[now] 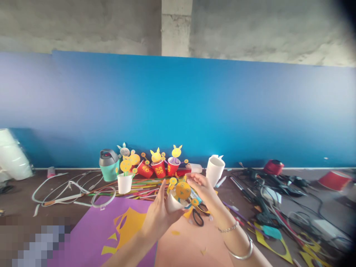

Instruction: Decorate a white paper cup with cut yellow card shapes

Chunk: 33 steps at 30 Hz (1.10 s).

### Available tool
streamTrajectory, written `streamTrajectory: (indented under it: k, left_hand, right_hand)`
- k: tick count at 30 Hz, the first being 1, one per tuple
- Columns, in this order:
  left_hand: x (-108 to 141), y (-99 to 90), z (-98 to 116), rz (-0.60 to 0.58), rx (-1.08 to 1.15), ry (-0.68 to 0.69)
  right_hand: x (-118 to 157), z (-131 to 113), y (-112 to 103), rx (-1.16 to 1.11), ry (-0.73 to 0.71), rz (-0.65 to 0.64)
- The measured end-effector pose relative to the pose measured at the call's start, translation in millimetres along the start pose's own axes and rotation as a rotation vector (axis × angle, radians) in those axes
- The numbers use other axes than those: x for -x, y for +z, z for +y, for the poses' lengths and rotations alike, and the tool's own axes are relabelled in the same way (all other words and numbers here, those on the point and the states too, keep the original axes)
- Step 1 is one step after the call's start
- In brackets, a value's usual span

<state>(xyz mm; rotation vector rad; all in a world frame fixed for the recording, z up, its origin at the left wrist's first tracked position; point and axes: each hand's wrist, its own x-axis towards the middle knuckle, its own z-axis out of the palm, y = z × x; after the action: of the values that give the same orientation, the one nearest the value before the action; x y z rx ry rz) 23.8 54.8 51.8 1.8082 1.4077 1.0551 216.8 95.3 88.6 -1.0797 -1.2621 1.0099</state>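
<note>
A white paper cup [174,203] is held from its left side and below by my left hand [158,213], tilted a little. Out of its mouth rises a yellow paper animal figure [183,190], with a round head, pointed ears and small round discs on blue strips. My right hand [202,187] has its fingers bent at the top right of the head, closed around an ear; the exact contact is partly hidden. Black-handled scissors [198,218] lie just below the cup on the orange paper [191,244].
Behind stand red cups [172,167] with paper animals, a white cup [124,183] with another figure, and stacked white cups [215,170]. Purple paper [89,226] with yellow scraps [129,224] lies left. Cables and a glue gun [264,217] crowd the right. A teal container [109,167] stands back left.
</note>
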Motion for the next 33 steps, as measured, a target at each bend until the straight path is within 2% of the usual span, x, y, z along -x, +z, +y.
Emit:
streamTrajectory:
  k: [3, 8, 11, 21, 29, 33]
  left_hand:
    - [1.2, -1.3, 3.0, -0.003, 0.01, -0.008]
    - [2.4, -0.1, 3.3, -0.014, 0.002, 0.015]
    - [2.4, 1.6, 1.6, -0.02, -0.001, 0.02]
    - [3.2, 2.6, 0.8, -0.032, 0.008, 0.017]
    - [3.5, 5.6, -5.6, -0.013, 0.001, 0.042]
    - [2.3, 7.0, -5.9, 0.024, 0.005, 0.038]
  right_hand:
    - [2.4, -3.0, -0.5, 0.032, 0.008, 0.022]
    - [5.1, -2.0, 1.5, 0.13, 0.049, -0.082]
    - [5.1, -0.3, 4.1, 0.149, 0.066, -0.058]
    - [5.0, 3.1, 3.4, 0.228, -0.045, -0.079]
    - [5.2, 2.7, 4.2, 0.279, -0.064, -0.064]
    - [7.6, -4.7, 7.2, 0.341, -0.162, -0.078]
